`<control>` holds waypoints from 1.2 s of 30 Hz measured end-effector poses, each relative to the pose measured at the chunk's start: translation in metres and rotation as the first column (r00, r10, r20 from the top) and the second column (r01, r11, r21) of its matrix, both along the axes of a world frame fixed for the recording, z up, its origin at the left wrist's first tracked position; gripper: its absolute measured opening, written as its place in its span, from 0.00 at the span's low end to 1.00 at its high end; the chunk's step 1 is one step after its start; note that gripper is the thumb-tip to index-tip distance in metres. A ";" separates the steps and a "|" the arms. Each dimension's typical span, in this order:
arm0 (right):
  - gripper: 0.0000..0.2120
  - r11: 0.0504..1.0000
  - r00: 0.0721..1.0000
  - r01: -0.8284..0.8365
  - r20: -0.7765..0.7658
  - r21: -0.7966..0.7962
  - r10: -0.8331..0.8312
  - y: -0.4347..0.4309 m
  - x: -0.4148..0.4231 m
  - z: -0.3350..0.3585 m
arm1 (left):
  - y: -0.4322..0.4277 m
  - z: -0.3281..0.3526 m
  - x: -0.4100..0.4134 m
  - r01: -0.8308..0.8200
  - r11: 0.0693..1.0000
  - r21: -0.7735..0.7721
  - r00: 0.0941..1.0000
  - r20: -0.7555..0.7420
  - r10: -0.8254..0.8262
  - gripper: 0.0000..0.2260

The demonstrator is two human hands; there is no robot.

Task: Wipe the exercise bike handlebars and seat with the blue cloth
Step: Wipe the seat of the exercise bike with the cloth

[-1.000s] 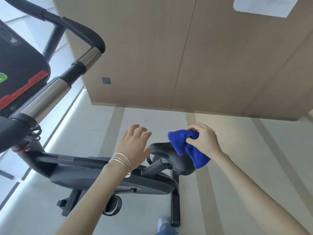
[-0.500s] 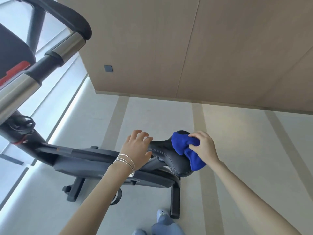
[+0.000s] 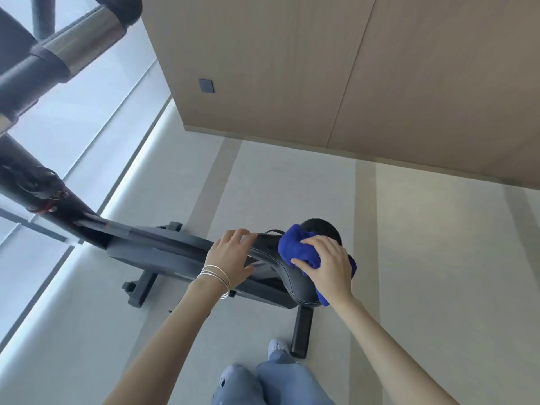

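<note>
The bike's black seat (image 3: pixel 295 280) sits low in the middle of the view. My right hand (image 3: pixel 328 263) grips the bunched blue cloth (image 3: pixel 295 248) and presses it on top of the seat. My left hand (image 3: pixel 230 258), with thin bangles on the wrist, holds the narrow front of the seat with curled fingers. The handlebars (image 3: pixel 84 42), black with a silver section, reach in at the top left, away from both hands.
The dark bike frame (image 3: pixel 157 247) runs left from the seat to the front post, with its rear foot (image 3: pixel 301 331) on the pale floor. A wood-panelled wall (image 3: pixel 321 68) stands behind. A window fills the left side. My legs and a shoe (image 3: pixel 277 349) show below.
My right hand brought the cloth down onto the seat top. My left hand closed onto the front of the seat. The view dropped and shifted, pushing the handlebars toward the upper left.
</note>
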State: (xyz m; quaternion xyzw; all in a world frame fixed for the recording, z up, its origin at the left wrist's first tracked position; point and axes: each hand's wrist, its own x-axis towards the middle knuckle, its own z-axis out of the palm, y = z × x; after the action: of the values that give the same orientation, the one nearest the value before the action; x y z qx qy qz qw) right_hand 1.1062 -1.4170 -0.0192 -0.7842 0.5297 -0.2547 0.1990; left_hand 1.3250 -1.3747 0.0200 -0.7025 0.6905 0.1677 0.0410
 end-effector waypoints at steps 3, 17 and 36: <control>0.13 0.996 1.000 -0.015 -0.014 -0.087 0.014 -0.001 -0.003 -0.007 | -0.003 -0.012 0.006 -0.046 0.999 0.000 0.999 0.001 0.046 0.32; 0.17 0.982 0.965 -0.177 -0.210 -0.066 0.160 -0.037 0.053 -0.005 | -0.037 -0.060 0.040 -0.083 0.996 0.044 0.985 -0.147 0.089 0.24; 0.16 0.937 0.892 -0.320 -0.377 -0.141 0.248 -0.012 0.069 -0.008 | -0.038 -0.085 0.064 -0.090 0.996 -0.013 0.883 -0.463 0.074 0.22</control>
State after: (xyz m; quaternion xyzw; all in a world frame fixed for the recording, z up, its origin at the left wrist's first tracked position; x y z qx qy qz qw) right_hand 1.1756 -1.4290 -0.0276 -0.9022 0.4076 -0.1294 0.0563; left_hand 1.3887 -1.4130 -0.0650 -0.6714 0.6529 0.3199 -0.1433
